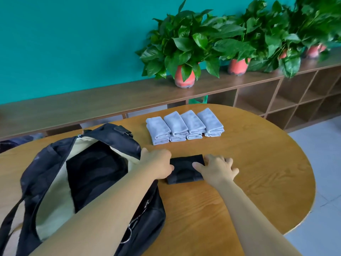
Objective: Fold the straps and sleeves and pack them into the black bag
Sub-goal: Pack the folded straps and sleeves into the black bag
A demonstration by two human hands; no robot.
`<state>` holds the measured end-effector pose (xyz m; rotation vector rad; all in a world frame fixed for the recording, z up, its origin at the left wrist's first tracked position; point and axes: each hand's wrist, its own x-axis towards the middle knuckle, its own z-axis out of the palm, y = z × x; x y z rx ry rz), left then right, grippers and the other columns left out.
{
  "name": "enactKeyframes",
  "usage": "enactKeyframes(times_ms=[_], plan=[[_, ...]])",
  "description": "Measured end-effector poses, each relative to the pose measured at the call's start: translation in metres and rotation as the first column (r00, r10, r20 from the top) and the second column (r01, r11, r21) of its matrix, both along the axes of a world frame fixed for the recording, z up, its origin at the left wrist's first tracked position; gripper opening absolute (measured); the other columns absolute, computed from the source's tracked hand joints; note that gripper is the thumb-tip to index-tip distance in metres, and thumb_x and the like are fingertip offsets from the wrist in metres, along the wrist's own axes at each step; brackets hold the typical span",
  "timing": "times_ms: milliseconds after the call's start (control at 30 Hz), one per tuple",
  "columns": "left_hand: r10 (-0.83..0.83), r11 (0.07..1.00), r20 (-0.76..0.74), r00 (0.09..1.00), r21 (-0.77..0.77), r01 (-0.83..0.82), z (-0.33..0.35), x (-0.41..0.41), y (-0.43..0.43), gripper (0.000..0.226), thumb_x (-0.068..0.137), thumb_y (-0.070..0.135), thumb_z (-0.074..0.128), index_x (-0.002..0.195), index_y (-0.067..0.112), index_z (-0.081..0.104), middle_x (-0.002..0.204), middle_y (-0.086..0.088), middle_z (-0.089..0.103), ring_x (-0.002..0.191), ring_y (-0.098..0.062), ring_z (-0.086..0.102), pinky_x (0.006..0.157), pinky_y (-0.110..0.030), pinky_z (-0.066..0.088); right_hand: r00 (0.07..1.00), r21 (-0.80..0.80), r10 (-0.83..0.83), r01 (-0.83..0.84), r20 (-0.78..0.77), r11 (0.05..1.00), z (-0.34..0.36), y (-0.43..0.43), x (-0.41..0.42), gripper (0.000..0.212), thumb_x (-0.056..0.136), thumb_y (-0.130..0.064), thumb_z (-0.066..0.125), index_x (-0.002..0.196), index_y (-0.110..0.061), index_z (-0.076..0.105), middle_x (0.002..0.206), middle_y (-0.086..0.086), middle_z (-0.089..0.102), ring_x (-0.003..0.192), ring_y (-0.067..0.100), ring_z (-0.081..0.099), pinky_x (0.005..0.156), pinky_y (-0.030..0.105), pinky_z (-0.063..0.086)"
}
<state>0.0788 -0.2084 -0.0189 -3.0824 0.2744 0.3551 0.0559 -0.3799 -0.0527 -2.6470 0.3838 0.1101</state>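
A folded black cloth piece [184, 169] lies on the wooden table [239, 163], just right of the black bag [46, 163]. The bag stands unzipped, showing a beige lining and black folded pieces inside. My left hand [156, 163] rests on the left edge of the black piece, its thumb touching the cloth. My right hand [217, 168] lies on the right edge with fingers spread and the thumb on top. Several folded grey sleeves [184, 124] sit in a row farther back on the table.
A long wooden shelf unit [92, 100] runs behind the table, with several potted plants [184, 52] in red pots on top. The table's rounded right edge drops to a tiled floor [323, 163]. A metal ring hangs at the bag's front.
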Motion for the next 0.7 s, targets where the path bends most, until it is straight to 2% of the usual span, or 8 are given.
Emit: enactKeyframes(times_ms=[167, 300, 367, 467, 600, 700], plan=[[0.036, 0.997, -0.097, 0.995, -0.065, -0.043, 0.002, 0.01, 0.0, 0.025, 0.093, 0.035, 0.053, 0.074, 0.02, 0.045, 0.077, 0.004, 0.049, 0.085, -0.023, 0.048, 0.09, -0.04, 0.03, 0.999, 0.022, 0.035, -0.035, 0.017, 0.999, 0.0, -0.002, 0.007, 0.037, 0.089, -0.05, 0.055, 0.116, -0.025, 0.054, 0.115, -0.002, 0.048, 0.114, 0.023, 0.03, 0.081, 0.037, 0.022], [0.036, 0.991, -0.096, 0.995, -0.126, -0.048, 0.007, 0.009, -0.001, 0.014, 0.09, 0.033, 0.057, 0.087, 0.019, 0.053, 0.083, 0.006, 0.051, 0.088, -0.021, 0.049, 0.088, -0.037, 0.03, 0.995, 0.074, 0.034, -0.041, 0.089, 0.996, 0.0, 0.001, 0.006, 0.03, 0.088, -0.04, 0.059, 0.114, -0.026, 0.052, 0.109, -0.008, 0.045, 0.116, 0.02, 0.031, 0.082, 0.035, 0.021], [0.029, 0.984, -0.063, 0.998, -0.173, -0.04, 0.01, 0.006, 0.0, 0.016, 0.09, 0.03, 0.058, 0.099, 0.017, 0.06, 0.097, 0.005, 0.06, 0.096, -0.021, 0.053, 0.086, -0.035, 0.031, 0.989, 0.07, 0.046, -0.057, 0.141, 0.996, 0.0, 0.002, 0.004, 0.026, 0.09, -0.036, 0.058, 0.114, -0.026, 0.055, 0.106, -0.01, 0.042, 0.118, 0.019, 0.031, 0.083, 0.034, 0.02], [0.043, 0.967, -0.029, 0.999, -0.251, -0.049, 0.016, -0.002, 0.001, 0.018, 0.09, 0.024, 0.058, 0.106, 0.019, 0.065, 0.109, 0.001, 0.064, 0.102, -0.023, 0.057, 0.087, -0.034, 0.043, 0.979, 0.106, 0.045, -0.067, 0.197, 0.992, 0.0, 0.001, -0.001, 0.021, 0.091, -0.035, 0.058, 0.109, -0.025, 0.056, 0.102, -0.013, 0.047, 0.117, 0.017, 0.033, 0.082, 0.034, 0.019], [0.078, 0.934, 0.002, 0.997, -0.349, -0.072, 0.025, -0.011, 0.001, 0.016, 0.092, 0.021, 0.058, 0.104, 0.02, 0.067, 0.109, 0.003, 0.064, 0.101, -0.021, 0.058, 0.089, -0.036, 0.047, 0.979, 0.267, -0.014, -0.043, 0.205, 0.963, 0.007, -0.003, -0.007, 0.015, 0.091, -0.034, 0.059, 0.1, -0.024, 0.052, 0.086, -0.013, 0.052, 0.109, 0.015, 0.037, 0.081, 0.035, 0.019], [0.093, 0.875, 0.003, 0.996, -0.477, -0.08, 0.035, -0.017, 0.001, 0.015, 0.091, 0.018, 0.06, 0.103, 0.013, 0.068, 0.096, 0.003, 0.061, 0.093, -0.018, 0.058, 0.087, -0.038, 0.052, 0.983, 0.334, -0.041, -0.022, 0.18, 0.942, 0.019, -0.007, -0.012, 0.014, 0.092, -0.032, 0.059, 0.092, -0.023, 0.049, 0.081, -0.011, 0.052, 0.105, 0.022, 0.046, 0.083, 0.037, 0.019]])
